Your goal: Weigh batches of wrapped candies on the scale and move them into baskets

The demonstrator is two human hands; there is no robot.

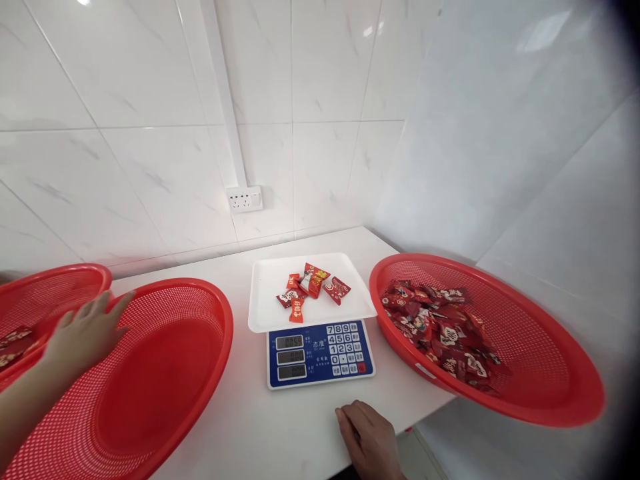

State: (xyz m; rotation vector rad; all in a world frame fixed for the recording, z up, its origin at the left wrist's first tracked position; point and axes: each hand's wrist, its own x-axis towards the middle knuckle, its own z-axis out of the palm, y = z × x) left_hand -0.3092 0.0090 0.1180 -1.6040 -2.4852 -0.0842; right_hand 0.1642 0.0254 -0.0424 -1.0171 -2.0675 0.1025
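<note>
Price-computing scale (320,357): set mid-surface (240,413); on its white tray (267,283), at its 12 o'clock, a few red-wrapped candies (314,280) are spread.
Right mesh basket (543,337): placed at 3 o'clock, heaped with wrapped candies (453,333).
Left hand (90,327): held at 9 o'clock, near the adjoining rims of two red baskets (160,373); fingers extended, nothing seen gripped.
Right hand (369,437): rested at 5 o'clock, fingers curled in, nothing seen gripped.
Weighing: judged to be in hand; for any candy to be added, fingers would need to be closed on one.
</note>
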